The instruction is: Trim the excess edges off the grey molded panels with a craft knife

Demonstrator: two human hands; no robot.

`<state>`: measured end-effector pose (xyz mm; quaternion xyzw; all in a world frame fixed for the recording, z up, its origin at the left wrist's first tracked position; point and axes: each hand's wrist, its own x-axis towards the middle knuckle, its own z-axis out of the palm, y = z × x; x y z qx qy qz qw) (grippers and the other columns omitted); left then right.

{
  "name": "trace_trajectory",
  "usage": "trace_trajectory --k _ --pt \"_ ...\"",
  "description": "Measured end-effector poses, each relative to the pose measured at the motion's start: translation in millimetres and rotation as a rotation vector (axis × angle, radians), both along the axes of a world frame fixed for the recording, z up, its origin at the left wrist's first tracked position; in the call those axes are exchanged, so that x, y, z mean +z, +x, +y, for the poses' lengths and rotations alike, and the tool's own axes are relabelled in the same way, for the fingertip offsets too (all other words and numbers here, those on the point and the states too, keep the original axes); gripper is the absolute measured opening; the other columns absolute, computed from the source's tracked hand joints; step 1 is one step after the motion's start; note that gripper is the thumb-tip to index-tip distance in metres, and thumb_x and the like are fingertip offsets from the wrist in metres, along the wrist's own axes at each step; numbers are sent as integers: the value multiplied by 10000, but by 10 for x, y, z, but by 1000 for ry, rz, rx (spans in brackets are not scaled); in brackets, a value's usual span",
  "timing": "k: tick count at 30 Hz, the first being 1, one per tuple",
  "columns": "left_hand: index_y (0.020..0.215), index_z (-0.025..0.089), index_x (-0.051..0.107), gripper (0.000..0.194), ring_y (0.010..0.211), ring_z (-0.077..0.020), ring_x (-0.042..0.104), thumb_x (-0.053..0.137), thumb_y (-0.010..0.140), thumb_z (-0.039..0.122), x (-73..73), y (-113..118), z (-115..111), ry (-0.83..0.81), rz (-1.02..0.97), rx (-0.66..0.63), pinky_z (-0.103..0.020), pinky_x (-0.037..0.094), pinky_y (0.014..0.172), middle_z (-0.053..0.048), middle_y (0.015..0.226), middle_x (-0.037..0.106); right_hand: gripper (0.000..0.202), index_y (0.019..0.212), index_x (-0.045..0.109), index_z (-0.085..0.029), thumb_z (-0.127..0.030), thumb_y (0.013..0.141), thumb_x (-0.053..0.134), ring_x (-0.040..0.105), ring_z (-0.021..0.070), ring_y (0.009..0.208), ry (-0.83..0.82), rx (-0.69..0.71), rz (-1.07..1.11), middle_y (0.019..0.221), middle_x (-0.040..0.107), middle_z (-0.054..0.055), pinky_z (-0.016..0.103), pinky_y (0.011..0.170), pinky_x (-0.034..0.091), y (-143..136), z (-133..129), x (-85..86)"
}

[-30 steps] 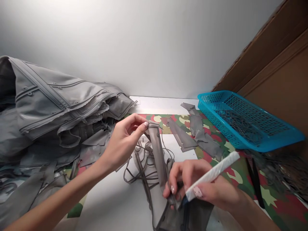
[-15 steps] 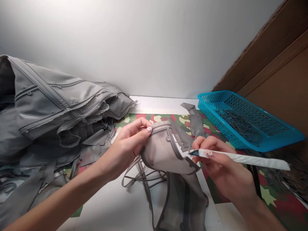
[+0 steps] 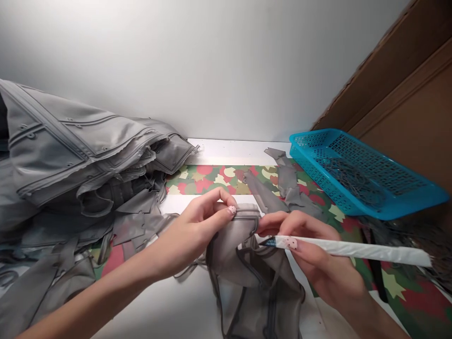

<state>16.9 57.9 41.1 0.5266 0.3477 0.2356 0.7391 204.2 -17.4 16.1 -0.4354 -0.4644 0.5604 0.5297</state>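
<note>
A thin grey rubber sheet (image 3: pixel 231 256) with raised dark moulded lines hangs between my hands, its lower part drooping onto a white board (image 3: pixel 151 310). My left hand (image 3: pixel 208 226) pinches its top edge between thumb and fingers. In my right hand (image 3: pixel 314 249) is a slim knife (image 3: pixel 353 249) with a white-wrapped handle and a short dark blade end. That blade end lies close to the right side of the sheet; whether it touches is unclear. The right fingertips are at the sheet's upper right corner, and their grip on it is partly hidden.
Stacked grey rubber sheets (image 3: pixel 70 127) fill the left side. Grey offcuts (image 3: pixel 287 176) lie on the camouflage-patterned mat (image 3: pixel 208 176). At the right stands a blue basket (image 3: pixel 339 197) holding thin dark strips, beside brown cardboard (image 3: pixel 406 94).
Both hands have come lower, the right one also leftward, closer to the left. The sheet's right side has folded inward. A grey piece behind it now shows on the mat.
</note>
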Motion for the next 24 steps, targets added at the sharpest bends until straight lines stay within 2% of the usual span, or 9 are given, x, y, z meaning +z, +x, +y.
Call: trace_trajectory --k 6,11,18,21,24 --pt "758 191 424 165 480 -47 338 497 835 318 -9 47 -13 -20 5 -4 -131 243 400 65 582 421 118 735 605 -212 -298 805 566 596 183 892 -97 16 -7 938 642 25 282 796 452 -16 22 12" --pt "750 196 435 163 488 -59 334 505 818 328 -17 64 -16 -8 35 17 -147 241 415 61 585 413 112 759 620 -214 -312 798 583 618 163 791 -119 15 107 902 634 16 262 737 480 -45 41 -15" --pt "756 205 439 131 541 -76 350 486 817 311 -58 79 -32 -42 39 30 -157 276 459 54 626 407 101 741 606 -213 -260 817 559 558 132 824 -143 -34 56 851 621 -1 210 740 423 -63 16 -53" --pt "764 210 460 157 560 -80 353 461 840 347 -72 69 -30 -11 89 13 -164 275 475 52 641 411 98 748 605 -216 -267 818 559 561 145 856 -138 -44 57 862 627 3 231 768 417 -65 19 -57" --pt "751 192 499 208 627 -95 402 498 819 389 -76 59 -20 38 147 -75 -182 304 530 36 692 455 94 761 598 -217 -277 822 561 568 171 896 -135 -35 61 880 628 12 275 810 418 -60 31 -61"
